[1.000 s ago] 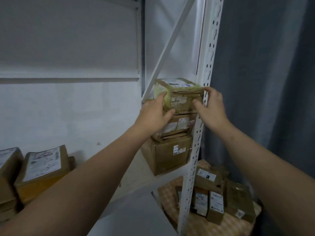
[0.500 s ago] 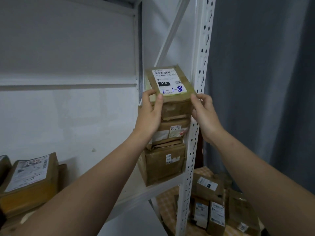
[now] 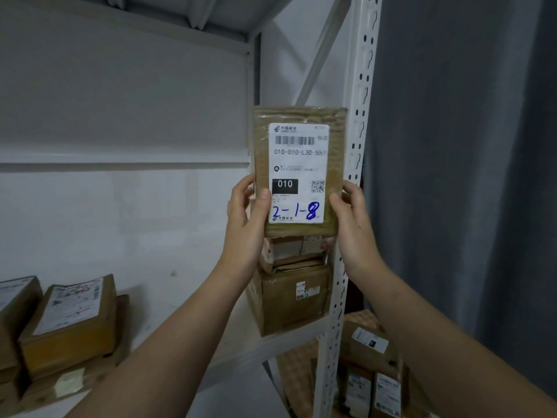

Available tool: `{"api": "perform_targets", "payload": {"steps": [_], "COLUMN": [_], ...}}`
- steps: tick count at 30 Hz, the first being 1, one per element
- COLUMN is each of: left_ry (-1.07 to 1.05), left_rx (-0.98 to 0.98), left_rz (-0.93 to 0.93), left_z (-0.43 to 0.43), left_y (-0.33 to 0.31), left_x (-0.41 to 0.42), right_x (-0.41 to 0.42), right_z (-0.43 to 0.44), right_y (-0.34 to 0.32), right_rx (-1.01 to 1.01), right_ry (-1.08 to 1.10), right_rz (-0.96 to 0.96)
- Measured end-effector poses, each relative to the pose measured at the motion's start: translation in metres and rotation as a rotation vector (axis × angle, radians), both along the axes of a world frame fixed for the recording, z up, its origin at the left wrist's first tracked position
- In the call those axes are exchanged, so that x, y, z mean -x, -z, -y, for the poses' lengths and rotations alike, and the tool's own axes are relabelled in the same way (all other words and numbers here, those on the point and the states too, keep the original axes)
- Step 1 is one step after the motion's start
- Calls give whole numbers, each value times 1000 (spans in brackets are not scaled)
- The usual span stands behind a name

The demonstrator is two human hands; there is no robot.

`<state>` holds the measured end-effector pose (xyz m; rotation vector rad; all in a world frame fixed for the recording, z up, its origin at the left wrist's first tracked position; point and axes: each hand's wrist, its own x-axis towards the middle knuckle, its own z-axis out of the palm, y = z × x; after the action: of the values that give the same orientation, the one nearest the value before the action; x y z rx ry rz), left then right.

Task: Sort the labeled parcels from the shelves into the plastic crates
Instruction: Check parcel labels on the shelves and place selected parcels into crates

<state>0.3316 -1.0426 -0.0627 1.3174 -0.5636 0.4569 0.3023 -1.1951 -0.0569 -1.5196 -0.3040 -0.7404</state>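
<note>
**A:** The parcel is upright in front of the person, label facing the camera.

**B:** Both hands are on it. The left hand grips the lower left edge, thumb flat on the front and fingers curled behind. The right hand clasps the lower right edge the same way.

**A:** The label shows 010 in a black box, with 2-1-8 handwritten in blue below. The small print looks too blurred to read.

**B:** The parcel sits just left of the white post, above a stack at the right end of the shelf.

**A:** More boxes lie at the left of that shelf. A low pile sits down on the right, beside the grey curtain.
</note>
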Motion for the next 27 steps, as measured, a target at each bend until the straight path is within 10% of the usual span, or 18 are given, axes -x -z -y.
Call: {"api": "perform_targets", "payload": {"steps": [19,27], "left_ry": [-56,-362], "left_rx": [-8,-526], "left_rz": [-25,47], "left_z": [-57,-135], "left_y": [15,83], "left_x": [45,65], "right_x": [28,12], "right_z": [-65,-115], "right_y": [0,51], "right_rx": [-92,93], "right_ry": [-194,-278], "right_rz": [-22,-12]}}
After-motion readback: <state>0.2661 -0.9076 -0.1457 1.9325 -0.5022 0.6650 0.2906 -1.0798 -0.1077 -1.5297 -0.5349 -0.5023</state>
